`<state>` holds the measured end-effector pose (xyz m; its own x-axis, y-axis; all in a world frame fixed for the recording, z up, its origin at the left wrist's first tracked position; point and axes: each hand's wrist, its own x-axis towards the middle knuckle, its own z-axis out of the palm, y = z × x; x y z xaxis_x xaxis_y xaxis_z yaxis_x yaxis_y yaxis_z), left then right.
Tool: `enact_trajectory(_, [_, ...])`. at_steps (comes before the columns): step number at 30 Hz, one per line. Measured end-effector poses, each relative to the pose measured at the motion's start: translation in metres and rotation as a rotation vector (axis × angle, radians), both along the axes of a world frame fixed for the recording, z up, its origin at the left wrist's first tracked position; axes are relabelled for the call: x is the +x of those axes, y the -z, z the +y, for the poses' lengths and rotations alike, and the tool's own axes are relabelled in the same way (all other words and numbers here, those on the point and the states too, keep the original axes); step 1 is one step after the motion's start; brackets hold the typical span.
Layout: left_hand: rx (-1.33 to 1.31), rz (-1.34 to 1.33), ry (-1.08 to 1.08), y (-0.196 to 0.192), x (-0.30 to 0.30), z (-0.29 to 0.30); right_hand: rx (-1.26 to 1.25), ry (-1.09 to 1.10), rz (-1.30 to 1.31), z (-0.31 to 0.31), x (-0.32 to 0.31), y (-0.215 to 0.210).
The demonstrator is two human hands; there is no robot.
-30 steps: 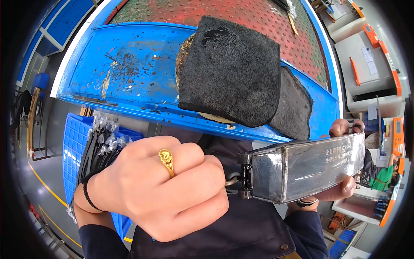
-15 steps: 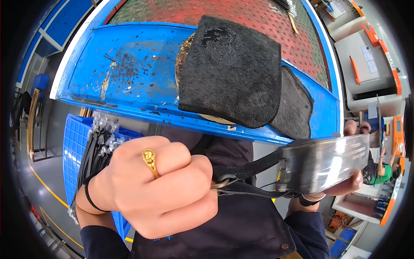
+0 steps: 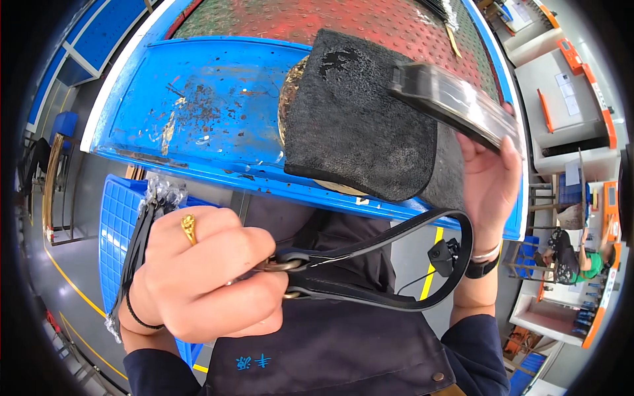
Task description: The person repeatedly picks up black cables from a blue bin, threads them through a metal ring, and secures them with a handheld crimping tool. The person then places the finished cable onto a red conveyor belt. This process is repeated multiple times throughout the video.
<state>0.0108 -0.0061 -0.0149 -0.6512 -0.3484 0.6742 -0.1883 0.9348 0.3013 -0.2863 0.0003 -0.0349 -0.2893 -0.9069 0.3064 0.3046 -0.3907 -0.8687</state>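
Black leather strap (image 3: 389, 264) looped across the lap, below the blue bench (image 3: 198, 112) edge. Left hand (image 3: 205, 277) clenched tight round its brass ring end (image 3: 281, 265), probably to keep the loop taut. Right hand (image 3: 489, 178) raised, grasping a flat clear-wrapped pack (image 3: 456, 102) by its edge, tilted over the dark felt pad (image 3: 360, 119) on the bench. Strap looks glossy, thin, doubled back on itself, with a small black buckle (image 3: 442, 254) hanging at the bend. Gold ring (image 3: 189, 228) on the left hand.
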Motion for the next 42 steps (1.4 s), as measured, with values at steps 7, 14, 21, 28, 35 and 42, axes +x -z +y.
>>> enact_trajectory(7, [0.055, -0.011, -0.014, -0.002, 0.003, 0.003, 0.238, 0.066, 0.477, -0.019, 0.01, 0.014])
enact_trajectory(14, [0.036, -0.085, -0.043, -0.004, -0.008, 0.004, 0.114, 0.374, 1.061, 0.011, -0.035, 0.019])
enact_trajectory(21, [-0.102, -0.059, -0.017, 0.0, -0.026, 0.001, 0.4, 0.375, 1.737, 0.06, -0.056, 0.02])
enact_trajectory(28, [-0.13, -0.061, -0.008, 0.007, -0.045, 0.002, -0.139, 0.639, 1.426, 0.088, 0.005, -0.016])
enact_trajectory(35, [-0.154, -0.093, -0.043, 0.008, -0.05, 0.009, -0.548, 0.151, 1.775, 0.081, 0.042, -0.021])
enact_trajectory(42, [-0.158, -0.074, -0.046, 0.011, -0.048, 0.009, -0.519, 0.13, 1.778, 0.077, 0.045, -0.021])
